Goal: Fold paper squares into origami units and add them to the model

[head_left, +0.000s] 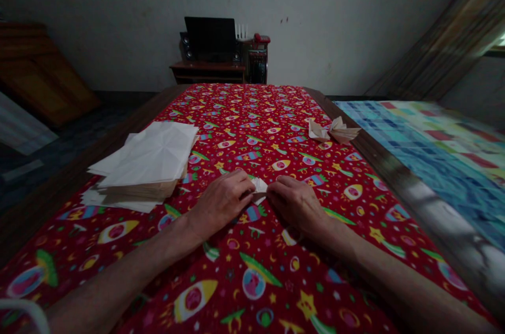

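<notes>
Between my hands, low over the red patterned cloth (260,250), is a small piece of folded white paper (260,190). My left hand (231,193) pinches its left side, fingers curled over it. At its right side the closed fingers of my right hand (298,201) grip the paper too. Parts of the paper are hidden behind the fingers. A stack of creased white paper sheets (153,152) lies left of my left hand. Farther off to the right, folded paper pieces (342,131) rest near the table's edge.
The cloth covers a dark wooden table (379,165). At its far end stand a black monitor (210,38) with speakers and a small desk (209,68). To the right is a bed with a blue patterned cover (418,165); a wooden cabinet (43,73) stands at left.
</notes>
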Demonstrator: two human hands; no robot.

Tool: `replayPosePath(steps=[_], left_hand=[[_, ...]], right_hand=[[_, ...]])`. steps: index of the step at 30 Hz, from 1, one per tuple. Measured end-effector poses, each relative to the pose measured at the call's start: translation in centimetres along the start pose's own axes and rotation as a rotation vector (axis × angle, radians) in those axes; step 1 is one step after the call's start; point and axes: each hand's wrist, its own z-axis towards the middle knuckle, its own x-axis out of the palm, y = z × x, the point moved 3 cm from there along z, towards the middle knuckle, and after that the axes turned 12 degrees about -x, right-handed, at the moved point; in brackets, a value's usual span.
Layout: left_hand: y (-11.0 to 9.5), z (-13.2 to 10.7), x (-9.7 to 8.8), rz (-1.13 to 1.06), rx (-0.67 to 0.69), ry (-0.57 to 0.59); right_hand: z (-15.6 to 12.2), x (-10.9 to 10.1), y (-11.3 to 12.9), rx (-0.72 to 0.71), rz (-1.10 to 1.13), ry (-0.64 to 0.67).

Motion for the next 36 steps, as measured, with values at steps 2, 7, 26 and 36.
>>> replayPosePath(steps=[2, 7, 26, 36], left_hand=[[0.3, 0.0, 0.2, -0.038, 0.015, -0.001], [0.9, 0.0, 0.4, -0.104, 0.041, -0.022], [1.4, -0.4, 0.6, -0.128, 0.027, -0.086], [2.5, 0.3, 0.7, -0.366, -0.186, -0.098]], right_hand=[[0.0, 0.2, 0.1, 0.003, -0.024, 0.028], [0.1, 0.2, 0.2, 0.038, -0.039, 0.067], [0.3, 0.3, 0.0, 0.083, 0.108, 0.008], [0.4, 0.3, -0.3, 0.187, 0.213, 0.014]])
